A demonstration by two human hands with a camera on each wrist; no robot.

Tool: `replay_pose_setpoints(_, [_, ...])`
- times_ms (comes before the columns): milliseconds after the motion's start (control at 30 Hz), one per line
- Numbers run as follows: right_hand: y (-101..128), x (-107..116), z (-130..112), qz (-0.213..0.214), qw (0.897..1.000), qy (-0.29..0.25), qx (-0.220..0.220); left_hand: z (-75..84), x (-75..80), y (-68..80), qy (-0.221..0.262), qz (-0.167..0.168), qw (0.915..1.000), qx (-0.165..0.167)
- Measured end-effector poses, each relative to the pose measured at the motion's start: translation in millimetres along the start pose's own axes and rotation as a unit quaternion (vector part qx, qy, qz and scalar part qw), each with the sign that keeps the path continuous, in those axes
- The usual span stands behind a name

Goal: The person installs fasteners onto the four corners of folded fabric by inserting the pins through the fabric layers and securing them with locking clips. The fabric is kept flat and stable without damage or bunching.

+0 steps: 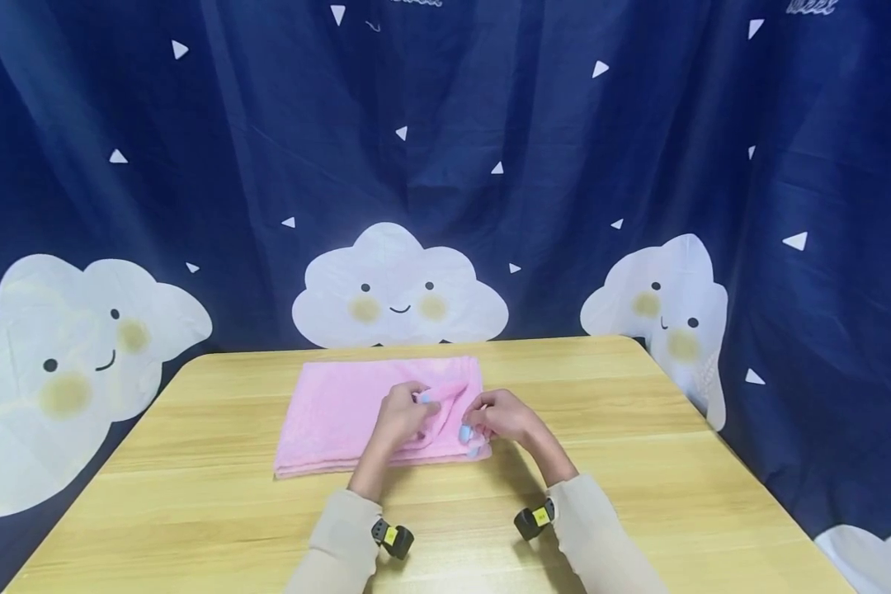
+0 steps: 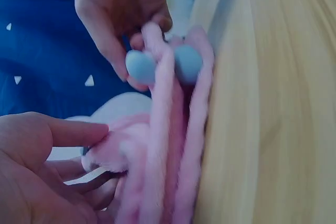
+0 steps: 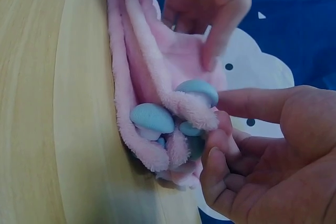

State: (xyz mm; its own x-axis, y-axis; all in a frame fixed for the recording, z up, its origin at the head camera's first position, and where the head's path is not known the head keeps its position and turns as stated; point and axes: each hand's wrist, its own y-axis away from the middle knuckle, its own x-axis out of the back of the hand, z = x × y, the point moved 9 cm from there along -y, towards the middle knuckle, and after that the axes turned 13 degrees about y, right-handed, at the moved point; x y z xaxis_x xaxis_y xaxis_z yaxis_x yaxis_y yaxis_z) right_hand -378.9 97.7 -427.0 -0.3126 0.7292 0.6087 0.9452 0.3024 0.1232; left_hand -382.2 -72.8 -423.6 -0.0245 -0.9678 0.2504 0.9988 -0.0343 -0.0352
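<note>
A pink fleece blanket (image 1: pixel 341 408) lies folded in layers on the wooden table. My left hand (image 1: pixel 403 415) pinches a raised fold of it between thumb and fingers; a light blue piece shows beside these fingers in the head view. At the near right corner, my right hand (image 1: pixel 501 415) pinches a light blue mushroom-shaped clip (image 3: pixel 198 91) on the blanket's edge, its thumb or finger against the rounded cap. Another blue clip (image 3: pixel 152 118) sits on a neighbouring layer, with more blue parts partly hidden between the folds.
The wooden table (image 1: pixel 193 511) extends around the blanket on all sides. Behind it hangs a dark blue curtain (image 1: pixel 445 181) with smiling white clouds and small triangles. Each sleeved wrist carries a small black camera (image 1: pixel 397 540).
</note>
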Motion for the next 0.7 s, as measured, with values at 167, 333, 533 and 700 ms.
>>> replay_pose_setpoints(167, [-1,3,1,0.016,1.000,-0.009,-0.009,12.8,-15.8,2.7,-0.001,-0.037,0.9992,-0.018])
replay_pose_setpoints(333, [-2,10,3,0.054,0.998,-0.009,-0.019,20.2,-28.7,6.9,-0.012,-0.074,0.9967,-0.030])
replay_pose_setpoints(533, [1,19,1,0.097,0.995,-0.018,-0.024,27.3,-29.3,10.4,0.005,-0.069,0.9965,-0.046])
replay_pose_setpoints(700, [0,17,-1,0.082,0.996,-0.013,-0.011,30.7,-29.4,12.5,0.010,-0.058,0.9969,-0.052])
